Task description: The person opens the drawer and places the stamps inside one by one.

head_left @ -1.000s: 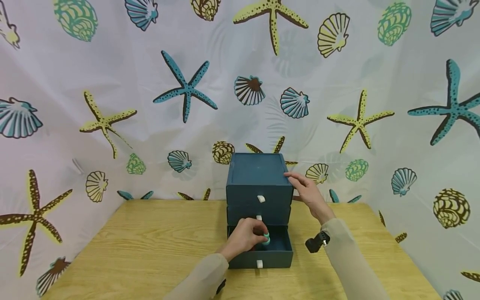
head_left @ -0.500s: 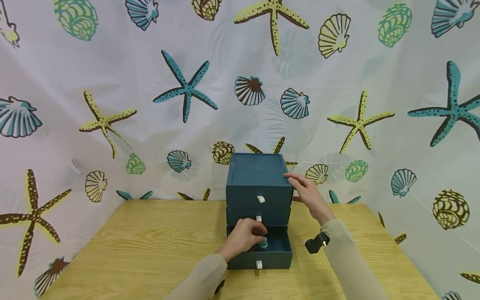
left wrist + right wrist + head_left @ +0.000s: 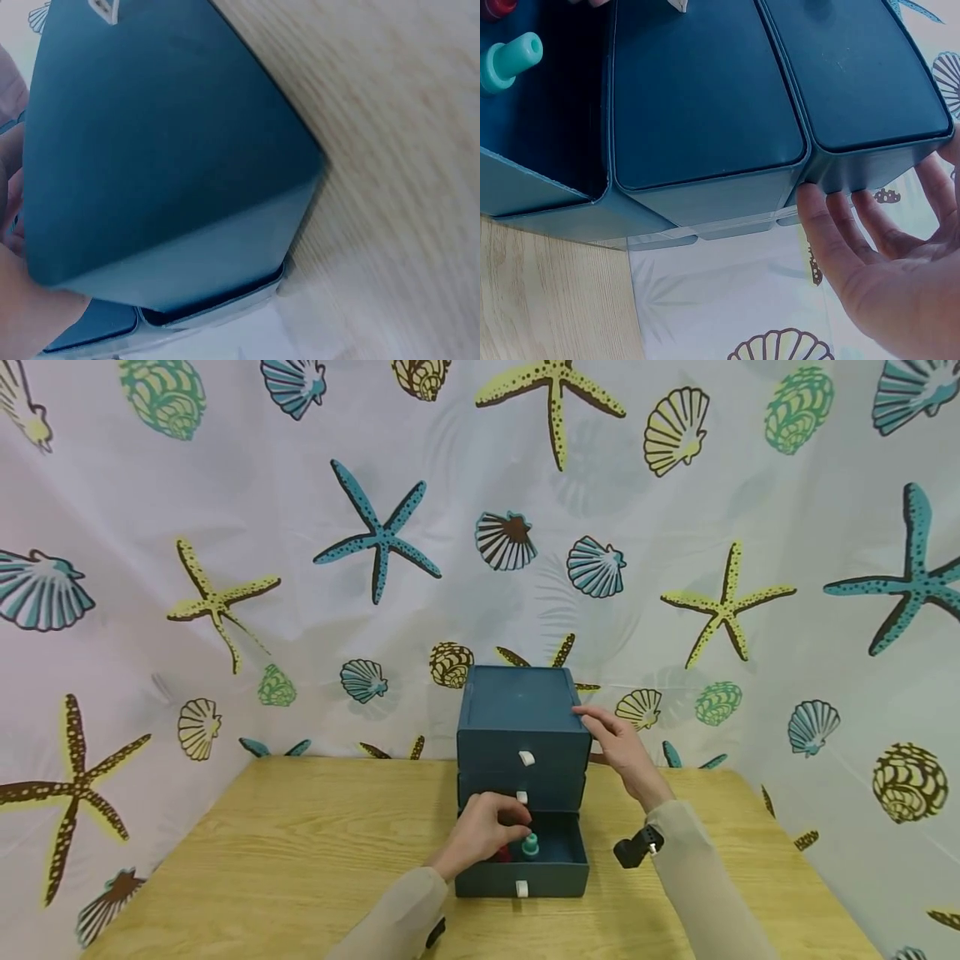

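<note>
A dark blue drawer cabinet (image 3: pixel 517 702) has its bottom drawer (image 3: pixel 555 878) pulled out. Inside stands a small teal stepped piece (image 3: pixel 530 845), with a wide base and a narrower top with a hole. Beside it, partly hidden by my left hand, is a red piece (image 3: pixel 502 854). My left hand (image 3: pixel 483 831) hovers at the drawer's left side, thumb and fingers apart, its fingertips just off the teal piece. On the cabinet's right side my right hand (image 3: pixel 618 747) rests its extended fingers, touching the side wall of the top unit in the right wrist view (image 3: pixel 885 247).
The cabinet stands on a wooden table (image 3: pixel 315 843), close to a hanging cloth (image 3: pixel 450 527) printed with shells and starfish. White pull tabs mark the upper drawers, which are pushed in. The cloth also lines both sides.
My left hand has lowered the teal piece into the drawer and let go of it, drawing slightly left and away. My right hand stays at the cabinet's side.
</note>
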Motion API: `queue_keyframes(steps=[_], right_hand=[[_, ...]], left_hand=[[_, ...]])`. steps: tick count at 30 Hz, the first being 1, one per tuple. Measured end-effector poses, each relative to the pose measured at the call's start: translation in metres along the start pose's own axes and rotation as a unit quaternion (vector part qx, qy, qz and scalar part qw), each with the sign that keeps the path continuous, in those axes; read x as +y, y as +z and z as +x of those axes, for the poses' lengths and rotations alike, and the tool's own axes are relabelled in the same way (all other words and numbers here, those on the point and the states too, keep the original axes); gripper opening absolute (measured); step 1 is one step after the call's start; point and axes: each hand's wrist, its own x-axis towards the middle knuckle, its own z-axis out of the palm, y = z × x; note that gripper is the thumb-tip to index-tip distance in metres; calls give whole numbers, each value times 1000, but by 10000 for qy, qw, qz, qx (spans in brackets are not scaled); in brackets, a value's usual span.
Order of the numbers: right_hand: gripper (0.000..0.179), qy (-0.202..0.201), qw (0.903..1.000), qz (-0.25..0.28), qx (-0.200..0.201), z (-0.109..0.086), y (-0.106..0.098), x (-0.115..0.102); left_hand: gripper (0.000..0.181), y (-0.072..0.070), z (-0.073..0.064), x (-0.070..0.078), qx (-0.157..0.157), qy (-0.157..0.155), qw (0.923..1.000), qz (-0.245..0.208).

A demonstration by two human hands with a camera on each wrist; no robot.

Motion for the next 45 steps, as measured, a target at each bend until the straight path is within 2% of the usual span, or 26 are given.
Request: queue_keyframes(steps=[4, 10, 13, 22, 30, 33, 38, 45], right_hand=[[44, 41, 10000, 20, 31, -1, -1, 4], [47, -42, 10000, 20, 59, -3, -1, 10], [49, -76, 9999, 27, 71, -4, -1, 10], [47, 38, 9999, 98, 60, -4, 1, 5], [46, -27, 9999, 127, 8, -1, 1, 0], [46, -28, 9999, 102, 29, 0, 1, 0], [46, 30, 10000, 91, 13, 2, 1, 2], [46, 19, 9999, 101, 42, 0, 2, 0]], left_hand=[[11, -2, -3, -2, 217, 19, 9997, -99], [9, -5, -11, -11, 727, 169, 9970, -227], [10, -10, -15, -13, 845, 104, 9960, -277], [19, -28, -28, -22, 966, -187, 9936, -554], [22, -36, -38, -20, 991, -343, 9927, -598], [18, -37, -40, -21, 1009, -360, 9926, -562], [6, -35, -45, -22, 927, -205, 9943, -480], [9, -27, -53, -15, 940, 224, 9947, -338]])
